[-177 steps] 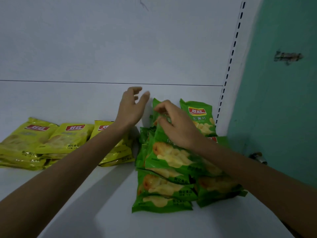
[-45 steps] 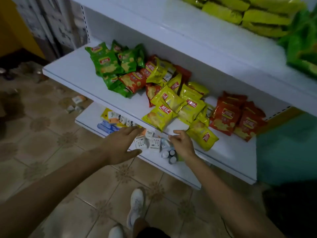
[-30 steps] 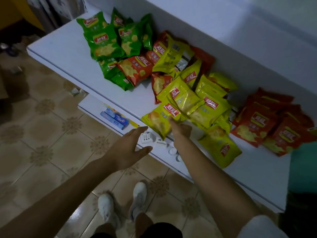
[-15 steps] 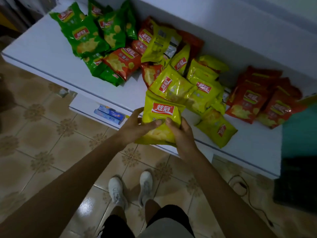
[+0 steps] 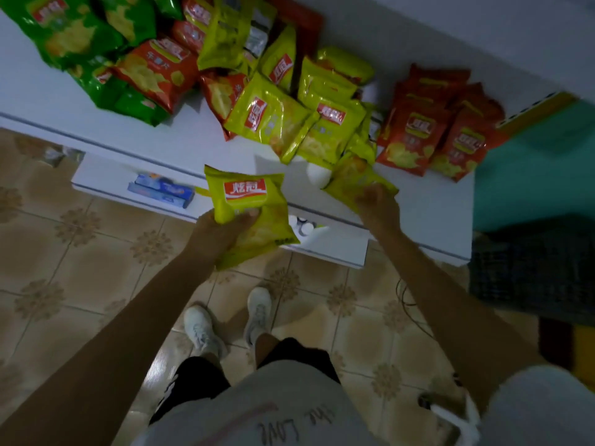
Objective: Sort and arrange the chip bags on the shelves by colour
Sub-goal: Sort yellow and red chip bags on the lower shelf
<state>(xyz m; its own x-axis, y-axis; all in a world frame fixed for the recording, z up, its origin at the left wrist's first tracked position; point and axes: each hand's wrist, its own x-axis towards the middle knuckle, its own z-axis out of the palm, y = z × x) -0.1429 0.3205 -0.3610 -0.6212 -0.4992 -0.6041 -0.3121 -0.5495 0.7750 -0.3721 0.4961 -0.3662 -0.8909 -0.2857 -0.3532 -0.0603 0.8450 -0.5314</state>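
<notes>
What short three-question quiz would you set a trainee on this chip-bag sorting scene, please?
1. True or false: the left hand grips a yellow foil chip bag with a red logo.
2. What does the right hand hold? A) a green foil bag; B) a second yellow foil bag at the front of the white shelf; C) a blue box.
3. Fill in: the group of red foil bags lying apart from the mixed pile is at the shelf's ____ end, as the person sees it.

Key: 1 true; 2 B; 3 right.
</notes>
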